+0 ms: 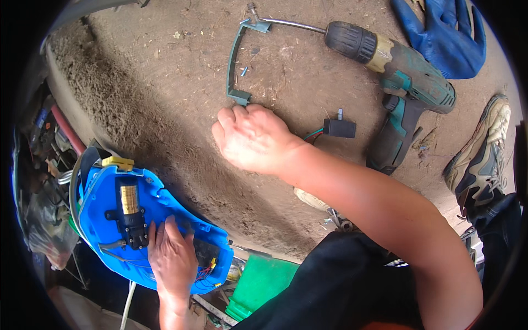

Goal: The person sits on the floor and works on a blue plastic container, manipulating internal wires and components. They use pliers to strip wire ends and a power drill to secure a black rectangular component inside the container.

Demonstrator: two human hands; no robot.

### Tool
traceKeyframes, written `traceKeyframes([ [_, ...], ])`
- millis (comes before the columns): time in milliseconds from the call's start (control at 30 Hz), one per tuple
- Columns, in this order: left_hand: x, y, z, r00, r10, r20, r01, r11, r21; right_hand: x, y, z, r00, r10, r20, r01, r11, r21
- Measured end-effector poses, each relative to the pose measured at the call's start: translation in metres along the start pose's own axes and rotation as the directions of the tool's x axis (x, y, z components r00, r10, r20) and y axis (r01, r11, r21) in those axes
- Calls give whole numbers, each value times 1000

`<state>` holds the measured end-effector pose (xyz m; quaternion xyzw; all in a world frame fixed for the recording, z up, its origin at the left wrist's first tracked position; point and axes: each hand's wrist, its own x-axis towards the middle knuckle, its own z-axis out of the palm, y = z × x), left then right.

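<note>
My left hand [174,256] reaches into a blue plastic housing [159,187], fingers stretched out beside a small black pump [130,212] with a gold label. Whether the fingertips press on the pump I cannot tell. Wires and a dark block [205,254] sit in the housing by that hand. My right hand [250,136] is on the dirt ground, fingers curled and closed at the lower end of a dark green bracket-shaped strip [233,60]. Its fingertips are hidden, so what they pinch does not show. A small black switch box [339,128] with coloured wires lies right of that wrist.
A cordless drill [407,77] with a long bit lies at the upper right, beside a blue glove [446,38]. My shoe [484,143] stands at the far right. A green plastic container [264,280] and assorted clutter surround the housing. Loose soil [104,93] is heaped on the left.
</note>
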<state>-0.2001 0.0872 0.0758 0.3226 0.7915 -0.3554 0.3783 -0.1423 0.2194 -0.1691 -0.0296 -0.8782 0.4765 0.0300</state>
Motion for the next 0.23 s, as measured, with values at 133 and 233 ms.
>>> traceKeyframes([
  [133,-1,6,3,995,-100,20,100,995,-11,-10,-39,-7,956,263,128,-288,767,573],
  [233,-4,-1,4,991,-117,67,120,992,-42,-17,-63,5,898,250,362,-439,453,776],
])
